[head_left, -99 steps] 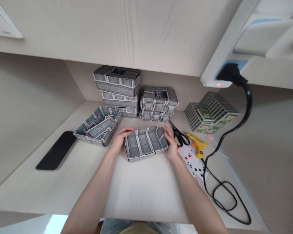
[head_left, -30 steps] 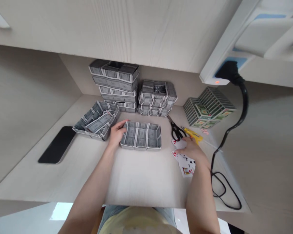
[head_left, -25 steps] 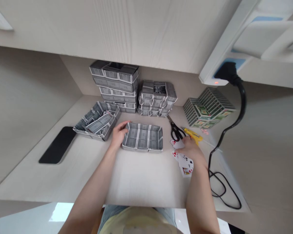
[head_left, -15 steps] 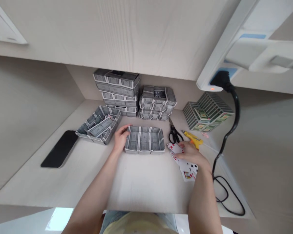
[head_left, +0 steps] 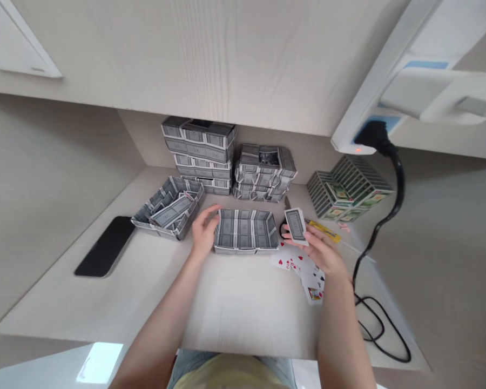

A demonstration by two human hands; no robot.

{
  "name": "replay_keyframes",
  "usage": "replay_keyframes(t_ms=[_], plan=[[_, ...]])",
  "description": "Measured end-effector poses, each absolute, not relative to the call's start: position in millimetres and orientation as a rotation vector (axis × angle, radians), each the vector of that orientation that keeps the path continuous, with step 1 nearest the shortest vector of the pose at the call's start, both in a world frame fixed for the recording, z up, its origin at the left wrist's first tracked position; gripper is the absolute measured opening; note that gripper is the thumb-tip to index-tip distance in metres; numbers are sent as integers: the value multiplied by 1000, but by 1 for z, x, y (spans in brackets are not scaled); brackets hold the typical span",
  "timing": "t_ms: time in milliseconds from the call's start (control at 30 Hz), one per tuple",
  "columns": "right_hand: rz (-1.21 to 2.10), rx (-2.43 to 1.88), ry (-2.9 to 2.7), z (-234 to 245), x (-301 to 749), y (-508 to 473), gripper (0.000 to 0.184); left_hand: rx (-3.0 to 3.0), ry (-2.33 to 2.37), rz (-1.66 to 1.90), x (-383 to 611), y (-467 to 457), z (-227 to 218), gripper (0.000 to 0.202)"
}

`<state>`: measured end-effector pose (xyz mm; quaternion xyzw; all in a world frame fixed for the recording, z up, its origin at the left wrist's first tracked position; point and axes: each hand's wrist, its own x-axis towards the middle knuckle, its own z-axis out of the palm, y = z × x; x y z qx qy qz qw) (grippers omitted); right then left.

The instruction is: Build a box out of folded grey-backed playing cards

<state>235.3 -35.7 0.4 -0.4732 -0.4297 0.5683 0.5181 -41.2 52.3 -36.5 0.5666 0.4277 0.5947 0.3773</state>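
Observation:
An open box made of grey-backed playing cards (head_left: 246, 250) sits in the middle of the desk. My left hand (head_left: 203, 231) is closed at its left end, fingers curled against the wall and corner. To the right of the box, my right hand (head_left: 322, 249) pinches a playing card (head_left: 295, 225), raised and tilted with its patterned back showing. Below that hand, loose playing cards (head_left: 282, 260) lie face up, partly covered by the hand and wrist. Black scissors (head_left: 282, 229) are mostly hidden behind the held card. The yellow glue gun (head_left: 324, 231) is partly hidden by my right fingers.
A second card box (head_left: 178, 233) with folded cards inside stands left, beside a black phone (head_left: 104, 247). Stacked card boxes (head_left: 202, 145) and basket-like pieces (head_left: 264, 174) line the back. Card packs (head_left: 350, 186) stand back right. A black cable (head_left: 383, 227) hangs from a power strip.
My right hand has lifted a card from the loose pile and turned it back side up. My left hand stays at the box's left end. The view has shifted slightly.

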Motion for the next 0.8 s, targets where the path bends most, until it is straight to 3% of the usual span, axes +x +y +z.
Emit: replay_keyframes(t_ms=[267,367,500,633,800], plan=[[1623,-882,-853,-12,186,-27,32,2263,898,1463,-25,5,-18,27],[1572,-862,-825,-19,176,-25,27,2524,716,1515,-15,-4,-28,10],[1460,-912,-744,-23,172,-23,27,2832,581,1168,-2,-12,-41,22],[1395,-962,-699,-26,171,-21,28,2871,795,724,5,-9,-44,26],[1381,-924,-699,-32,165,-18,29,2549,1104,626,6,-1,-42,21]])
